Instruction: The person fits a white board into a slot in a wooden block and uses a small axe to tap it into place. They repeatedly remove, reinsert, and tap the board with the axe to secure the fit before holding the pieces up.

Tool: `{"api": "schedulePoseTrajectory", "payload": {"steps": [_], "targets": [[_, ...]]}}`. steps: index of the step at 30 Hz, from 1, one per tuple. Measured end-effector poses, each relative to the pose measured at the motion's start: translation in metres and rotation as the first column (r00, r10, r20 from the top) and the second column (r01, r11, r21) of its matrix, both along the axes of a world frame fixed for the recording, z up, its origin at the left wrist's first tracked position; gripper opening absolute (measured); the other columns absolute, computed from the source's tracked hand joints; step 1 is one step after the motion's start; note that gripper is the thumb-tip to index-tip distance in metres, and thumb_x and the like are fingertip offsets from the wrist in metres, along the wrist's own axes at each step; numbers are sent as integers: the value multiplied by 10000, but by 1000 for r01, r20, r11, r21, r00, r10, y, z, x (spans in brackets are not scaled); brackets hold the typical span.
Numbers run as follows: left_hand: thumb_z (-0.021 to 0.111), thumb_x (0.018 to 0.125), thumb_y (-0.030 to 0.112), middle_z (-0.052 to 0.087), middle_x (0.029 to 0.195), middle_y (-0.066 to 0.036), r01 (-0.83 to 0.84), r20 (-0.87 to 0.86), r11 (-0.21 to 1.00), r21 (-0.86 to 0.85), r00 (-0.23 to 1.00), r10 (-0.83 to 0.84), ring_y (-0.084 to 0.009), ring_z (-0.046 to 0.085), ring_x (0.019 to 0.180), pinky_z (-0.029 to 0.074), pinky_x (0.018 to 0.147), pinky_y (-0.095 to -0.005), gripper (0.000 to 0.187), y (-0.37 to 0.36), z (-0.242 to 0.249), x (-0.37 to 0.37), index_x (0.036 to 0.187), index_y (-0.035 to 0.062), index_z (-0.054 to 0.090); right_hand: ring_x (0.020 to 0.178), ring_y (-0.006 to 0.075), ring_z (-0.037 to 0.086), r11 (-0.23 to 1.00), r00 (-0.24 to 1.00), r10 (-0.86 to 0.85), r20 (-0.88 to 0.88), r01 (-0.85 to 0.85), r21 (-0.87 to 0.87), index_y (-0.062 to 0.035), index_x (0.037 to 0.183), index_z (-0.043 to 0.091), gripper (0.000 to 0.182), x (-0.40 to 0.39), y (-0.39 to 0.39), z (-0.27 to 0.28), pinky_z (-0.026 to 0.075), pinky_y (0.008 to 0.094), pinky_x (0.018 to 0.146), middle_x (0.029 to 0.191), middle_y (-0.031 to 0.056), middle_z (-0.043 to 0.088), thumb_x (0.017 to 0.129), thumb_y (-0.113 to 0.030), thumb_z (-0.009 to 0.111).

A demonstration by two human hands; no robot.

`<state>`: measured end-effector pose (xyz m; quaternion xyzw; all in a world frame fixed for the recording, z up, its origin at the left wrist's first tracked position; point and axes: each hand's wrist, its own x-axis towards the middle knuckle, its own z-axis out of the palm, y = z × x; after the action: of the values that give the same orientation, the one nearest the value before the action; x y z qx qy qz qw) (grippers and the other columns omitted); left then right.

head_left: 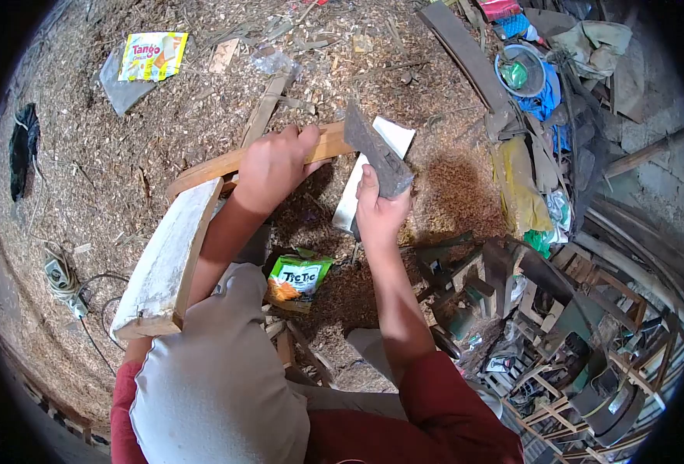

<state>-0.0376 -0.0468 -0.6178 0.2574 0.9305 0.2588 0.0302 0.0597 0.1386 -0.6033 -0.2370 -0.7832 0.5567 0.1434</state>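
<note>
Wood shavings and sawdust cover the floor (87, 155) under daylight. A yellow Tango wrapper (153, 56) lies at upper left, a green Tic Tic packet (298, 278) near the middle, a coiled cable (63, 282) at left. On the right, cloth and plastic bags (539, 85) pile beside stacked wooden chair frames (582, 363) and a rough grey wall (659, 131).

A curved strip of wood (280, 155) is gripped by the left hand (274, 166), its fingers wrapped over the top edge. A hatchet (377, 155) is held by the right hand (381, 213) close under the dark head, whose blade is set against the strip. A pale plank (164, 259) is seen beside the left forearm. A Tic Tic packet (297, 280) and a Tango wrapper (152, 56) are scattered on the floor (87, 170), which is covered with wood shavings.
</note>
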Motion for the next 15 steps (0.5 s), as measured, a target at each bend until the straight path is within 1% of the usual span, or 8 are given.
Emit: {"api": "schedulePoseTrajectory", "payload": {"steps": [2, 4, 5, 10, 12, 15], "targets": [[852, 863, 448, 690, 868, -121, 1, 5, 1000, 9, 1000, -1, -360, 737, 714, 585, 602, -462, 475, 0, 0, 1, 1114, 119, 619, 957, 174, 753, 1000, 1000, 7, 0, -7, 16, 16, 1186, 672, 252, 1, 1, -2, 580, 343, 864, 1038, 130, 795, 1006, -124, 779], [859, 854, 421, 687, 889, -115, -1, 28, 1000, -30, 1000, 2, -355, 742, 750, 588, 628, -460, 485, 1, -1, 2, 1145, 122, 612, 960, 167, 749, 999, 1000, 14, -3, -14, 34, 17, 1194, 672, 257, 1, 1, -3, 579, 341, 863, 1043, 127, 795, 1008, -127, 778], [859, 854, 421, 687, 889, -115, -2, 28, 1000, -30, 1000, 3, -355, 742, 750, 588, 628, -460, 485, 2, -2, 2, 1145, 122, 612, 961, 165, 747, 1000, 1000, 0, -1, 0, 26, 18, 1204, 674, 263, 1, 1, -3, 579, 339, 863, 1046, 124, 795, 1010, -128, 777], [887, 808, 329, 685, 930, -112, 11, 72, 1000, -7, 997, -11, -348, 746, 824, 594, 693, -464, 513, 0, 0, 2, 1176, 119, 598, 961, 163, 744, 999, 999, -42, -15, 42, -30, 22, 1219, 682, 273, 0, 0, -12, 579, 334, 862, 1056, 123, 795, 1010, -124, 779], [889, 806, 323, 685, 929, -114, 8, 79, 1000, -2, 997, -8, -351, 745, 822, 593, 691, -466, 513, 0, -1, 2, 1175, 118, 597, 958, 161, 740, 999, 1000, 0, -31, 2, 50, 27, 1215, 689, 264, 1, -2, -8, 579, 331, 858, 1067, 123, 794, 1010, -114, 777], [892, 802, 318, 687, 932, -118, 4, 85, 1000, 0, 996, -4, -355, 744, 819, 592, 688, -469, 515, 0, -2, 1, 1172, 117, 596, 955, 161, 735, 1000, 1000, -22, -13, 22, 16, 27, 1206, 693, 248, 0, -4, -8, 579, 331, 849, 1070, 122, 790, 1012, -106, 773]]}}
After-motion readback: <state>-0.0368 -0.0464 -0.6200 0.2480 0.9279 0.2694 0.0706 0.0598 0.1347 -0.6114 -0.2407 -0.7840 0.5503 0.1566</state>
